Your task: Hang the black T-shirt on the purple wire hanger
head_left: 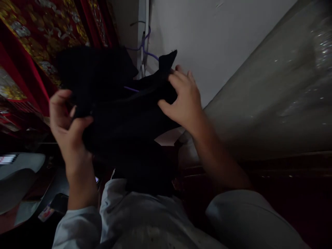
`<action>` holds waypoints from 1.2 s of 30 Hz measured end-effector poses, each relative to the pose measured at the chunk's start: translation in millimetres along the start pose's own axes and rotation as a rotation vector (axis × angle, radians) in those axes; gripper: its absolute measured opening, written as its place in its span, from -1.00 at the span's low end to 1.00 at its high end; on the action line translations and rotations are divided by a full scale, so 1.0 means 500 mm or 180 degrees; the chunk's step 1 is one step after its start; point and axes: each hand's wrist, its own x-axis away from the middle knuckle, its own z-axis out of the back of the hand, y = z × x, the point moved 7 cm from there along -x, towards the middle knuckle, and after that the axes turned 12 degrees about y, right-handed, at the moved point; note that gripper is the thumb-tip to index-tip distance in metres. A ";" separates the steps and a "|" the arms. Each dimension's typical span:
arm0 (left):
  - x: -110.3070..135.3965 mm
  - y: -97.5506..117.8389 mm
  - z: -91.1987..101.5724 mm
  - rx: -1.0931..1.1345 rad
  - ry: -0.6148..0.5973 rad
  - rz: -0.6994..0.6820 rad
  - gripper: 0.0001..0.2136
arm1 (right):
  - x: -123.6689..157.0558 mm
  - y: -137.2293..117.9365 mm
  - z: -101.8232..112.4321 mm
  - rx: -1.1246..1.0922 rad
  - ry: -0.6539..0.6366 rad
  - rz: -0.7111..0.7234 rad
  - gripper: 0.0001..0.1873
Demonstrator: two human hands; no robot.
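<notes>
A black garment (124,121) spans the space between my two hands, its lower part hanging down in front of my body. On its left side my left hand (68,121) is closed around the dark cloth, thumb and fingers curled toward each other. My right hand (185,98) grips the upper right part, thumb in front and fingers behind, just below a pointed flap of cloth. A purple hanger (142,46) shows above and behind the garment, with a bit of purple also visible in its opening. The dark cloth hides most of the hanger and its own folds.
Red cloth with gold and silver embroidery (46,27) hangs at the upper left. A pale wall (202,38) stands ahead, and a large plastic-wrapped object (272,93) leans at the right. At the lower left, a dark phone-like object (60,203) lies on a surface.
</notes>
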 end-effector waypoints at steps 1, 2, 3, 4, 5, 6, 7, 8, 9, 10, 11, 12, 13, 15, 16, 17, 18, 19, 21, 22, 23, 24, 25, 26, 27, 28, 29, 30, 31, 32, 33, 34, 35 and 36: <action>-0.009 0.014 0.000 0.0095 0.0008 -0.0069 -0.57 | -0.004 -0.006 0.006 -0.0001 -0.0027 -0.0042 -0.43; -0.007 0.022 -0.001 0.0132 0.0001 -0.0095 -0.55 | -0.007 -0.007 0.010 0.0004 -0.0039 -0.0097 -0.49; 0.004 0.021 -0.003 0.0102 -0.0012 -0.0059 -0.53 | -0.009 -0.003 0.011 0.0008 -0.0030 -0.0158 -0.54; 0.025 0.012 -0.004 0.0011 -0.0030 0.0048 -0.52 | -0.009 0.006 0.010 0.0002 0.0008 -0.0219 -0.57; 0.055 -0.008 -0.005 -0.0119 -0.0070 0.0237 -0.53 | -0.007 0.019 0.008 -0.0018 0.0077 -0.0276 -0.59; 0.093 -0.036 -0.006 -0.0269 -0.0140 0.0519 -0.55 | -0.001 0.033 0.005 -0.0053 0.0175 -0.0330 -0.59; 0.135 -0.071 -0.006 -0.0401 -0.0220 0.0868 -0.59 | 0.009 0.048 0.002 -0.0098 0.0299 -0.0386 -0.59; 0.178 -0.107 -0.005 -0.0478 -0.0277 0.1214 -0.66 | 0.025 0.061 -0.002 -0.0150 0.0439 -0.0445 -0.57; 0.218 -0.140 -0.003 -0.0510 -0.0242 0.1510 -0.72 | 0.048 0.071 -0.007 -0.0212 0.0569 -0.0507 -0.54; 0.255 -0.169 -0.003 -0.0538 -0.0233 0.1770 -0.75 | 0.077 0.076 -0.013 -0.0291 0.0694 -0.0570 -0.50; 0.285 -0.190 -0.006 -0.0554 -0.0237 0.1916 -0.76 | 0.112 0.075 -0.020 -0.0407 0.0823 -0.0638 -0.47; 0.309 -0.204 -0.014 -0.0563 -0.0289 0.2009 -0.75 | 0.151 0.070 -0.028 -0.0563 0.0923 -0.0719 -0.45; 0.328 -0.212 -0.024 -0.0563 -0.0387 0.2039 -0.74 | 0.192 0.062 -0.034 -0.0765 0.1057 -0.0821 -0.47; 0.350 -0.216 -0.046 -0.0556 -0.0634 0.1979 -0.72 | 0.267 0.049 -0.055 -0.1321 0.1175 -0.1235 -0.65; 0.357 -0.215 -0.054 -0.0566 -0.0741 0.1939 -0.73 | 0.295 0.042 -0.078 -0.1584 0.0908 -0.1497 -0.72; 0.361 -0.215 -0.059 -0.0590 -0.0811 0.1903 -0.73 | 0.316 0.035 -0.101 -0.1833 0.0593 -0.1737 -0.77; 0.364 -0.216 -0.060 -0.0637 -0.0846 0.1869 -0.74 | 0.328 0.028 -0.122 -0.2028 0.0242 -0.1920 -0.78; 0.367 -0.218 -0.060 -0.0703 -0.0885 0.1841 -0.74 | 0.332 0.021 -0.138 -0.2172 -0.0072 -0.2015 -0.78; 0.371 -0.223 -0.057 -0.0874 -0.0984 0.1752 -0.75 | 0.322 0.011 -0.149 -0.2331 -0.0390 -0.2009 -0.77; 0.372 -0.225 -0.056 -0.0957 -0.1059 0.1680 -0.76 | 0.314 0.009 -0.148 -0.2375 -0.0445 -0.1966 -0.76; 0.373 -0.226 -0.055 -0.1023 -0.1139 0.1600 -0.77 | 0.307 0.007 -0.146 -0.2421 -0.0489 -0.1930 -0.74; 0.373 -0.226 -0.055 -0.1066 -0.1206 0.1537 -0.78 | 0.303 0.005 -0.144 -0.2466 -0.0527 -0.1911 -0.72; 0.373 -0.227 -0.054 -0.1085 -0.1240 0.1501 -0.80 | 0.302 0.003 -0.143 -0.2497 -0.0555 -0.1910 -0.71; 0.372 -0.227 -0.052 -0.1088 -0.1237 0.1492 -0.81 | 0.304 0.001 -0.143 -0.2506 -0.0580 -0.1918 -0.71; 0.370 -0.228 -0.050 -0.1089 -0.1202 0.1495 -0.83 | 0.307 -0.002 -0.143 -0.2494 -0.0602 -0.1917 -0.71; 0.367 -0.228 -0.048 -0.1097 -0.1145 0.1493 -0.84 | 0.311 -0.004 -0.143 -0.2466 -0.0623 -0.1914 -0.71; 0.363 -0.228 -0.046 -0.1109 -0.1083 0.1481 -0.84 | 0.315 -0.006 -0.144 -0.2425 -0.0650 -0.1902 -0.69; 0.359 -0.228 -0.046 -0.1111 -0.1034 0.1467 -0.85 | 0.318 -0.008 -0.145 -0.2386 -0.0700 -0.1876 -0.67; 0.355 -0.229 -0.046 -0.1091 -0.1010 0.1463 -0.85 | 0.320 -0.010 -0.146 -0.2350 -0.0767 -0.1848 -0.65; 0.352 -0.230 -0.048 -0.1055 -0.1024 0.1468 -0.86 | 0.321 -0.011 -0.147 -0.2316 -0.0834 -0.1828 -0.64; 0.350 -0.232 -0.051 -0.1025 -0.1067 0.1471 -0.86 | 0.321 -0.010 -0.148 -0.2293 -0.0890 -0.1829 -0.63; 0.349 -0.235 -0.053 -0.1017 -0.1130 0.1459 -0.85 | 0.322 -0.008 -0.148 -0.2302 -0.0943 -0.1863 -0.63; 0.348 -0.238 -0.056 -0.1038 -0.1200 0.1434 -0.84 | 0.322 -0.006 -0.149 -0.2358 -0.0999 -0.1936 -0.64; 0.348 -0.241 -0.057 -0.1081 -0.1267 0.1396 -0.84 | 0.324 -0.003 -0.150 -0.2464 -0.1054 -0.2061 -0.65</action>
